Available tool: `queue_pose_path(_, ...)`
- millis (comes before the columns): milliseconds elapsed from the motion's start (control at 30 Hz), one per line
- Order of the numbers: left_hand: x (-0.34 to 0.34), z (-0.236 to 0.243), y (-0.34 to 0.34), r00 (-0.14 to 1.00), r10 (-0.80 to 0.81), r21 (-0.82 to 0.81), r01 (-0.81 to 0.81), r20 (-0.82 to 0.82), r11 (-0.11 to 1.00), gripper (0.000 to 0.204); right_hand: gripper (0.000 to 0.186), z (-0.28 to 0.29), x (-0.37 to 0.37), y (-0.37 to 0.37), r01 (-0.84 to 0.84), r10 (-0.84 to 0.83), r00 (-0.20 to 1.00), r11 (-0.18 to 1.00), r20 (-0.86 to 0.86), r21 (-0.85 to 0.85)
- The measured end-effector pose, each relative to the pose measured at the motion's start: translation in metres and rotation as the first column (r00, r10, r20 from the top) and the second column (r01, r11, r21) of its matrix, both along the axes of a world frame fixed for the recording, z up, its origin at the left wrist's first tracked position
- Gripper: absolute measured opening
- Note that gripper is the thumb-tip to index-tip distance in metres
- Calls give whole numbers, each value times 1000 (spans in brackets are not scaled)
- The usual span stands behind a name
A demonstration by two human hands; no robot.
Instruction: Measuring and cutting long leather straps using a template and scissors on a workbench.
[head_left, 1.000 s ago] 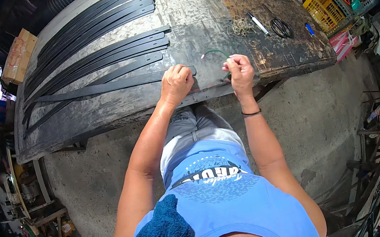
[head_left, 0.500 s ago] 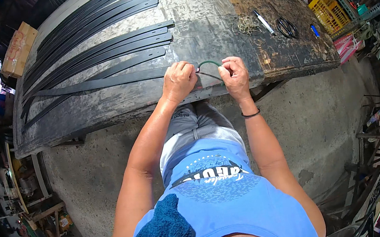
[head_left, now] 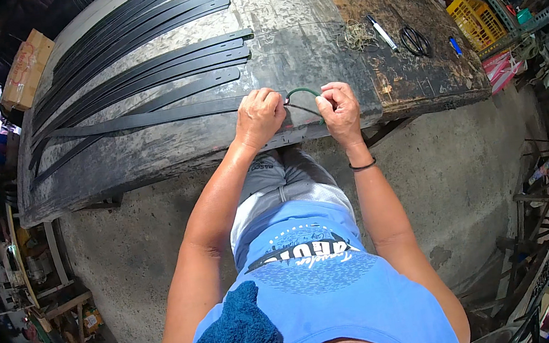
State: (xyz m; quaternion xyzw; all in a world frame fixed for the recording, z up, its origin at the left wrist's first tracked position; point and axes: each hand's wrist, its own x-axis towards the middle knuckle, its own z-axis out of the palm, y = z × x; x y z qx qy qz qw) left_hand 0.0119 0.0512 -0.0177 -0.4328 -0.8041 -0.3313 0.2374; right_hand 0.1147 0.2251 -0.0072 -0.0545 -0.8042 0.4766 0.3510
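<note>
My left hand [head_left: 259,115] is closed around the end of a long black strap [head_left: 166,115] lying along the table's near edge. A thin green cord [head_left: 304,89] arches from the strap's end across to my right hand [head_left: 341,111], whose fingers are pinched on it. Where cord and strap meet is small and partly hidden by my left fingers. Beyond my left hand lies a group of black straps [head_left: 191,60] with holes near their ends. Another bundle of black straps [head_left: 155,19] is spread farther back.
To the right on the worktable [head_left: 297,16] are tangled string [head_left: 357,35], a white marker [head_left: 383,34], dark-handled scissors [head_left: 415,41] and a blue pen [head_left: 455,46]. A yellow crate [head_left: 476,20] stands past the right edge, a cardboard box [head_left: 27,69] at the left.
</note>
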Motion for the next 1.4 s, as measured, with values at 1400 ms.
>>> queue_pose_path(1400, 6, 17, -14, 975, -61, 64, 49, 214, 997, 17, 10, -9, -23, 3, 89, -90, 996, 983, 4, -159)
